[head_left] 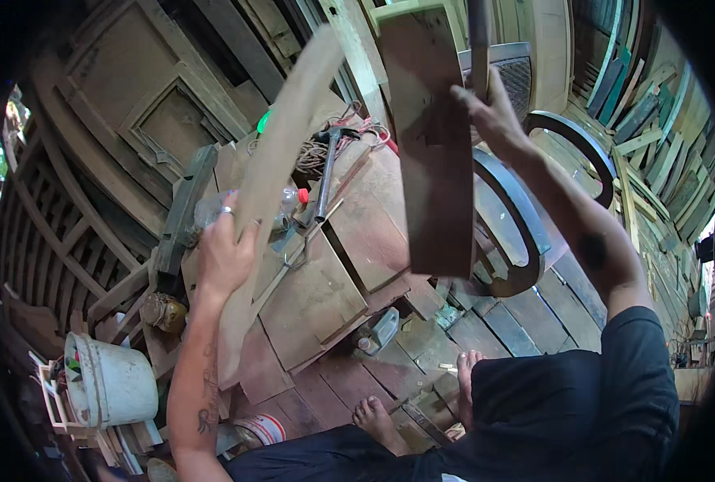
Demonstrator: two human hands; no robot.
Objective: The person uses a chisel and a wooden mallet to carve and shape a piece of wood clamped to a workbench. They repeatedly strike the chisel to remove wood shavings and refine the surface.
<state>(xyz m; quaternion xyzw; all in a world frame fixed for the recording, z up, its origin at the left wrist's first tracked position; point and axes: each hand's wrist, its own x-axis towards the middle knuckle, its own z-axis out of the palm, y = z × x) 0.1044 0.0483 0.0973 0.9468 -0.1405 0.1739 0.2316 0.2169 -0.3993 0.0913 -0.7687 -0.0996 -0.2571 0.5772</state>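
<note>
My left hand is closed around a long, pale wooden slat, which slants up and away in front of me and is smeared by motion. At the right, my raised right hand grips a narrow dark wooden strip. Its fingertips reach the edge of a wide dark board standing upright beside it. I cannot tell whether that hand also bears the board. Beneath the slat, a clear plastic bottle with a red cap lies on the wooden bench top. A dark metal tube lies nearby.
Behind the board stands a chair with curved dark arms. A white bucket sits at the lower left. Tangled cord lies on the bench. A grey plastic container stands below its edge. Stacked planks line the right side.
</note>
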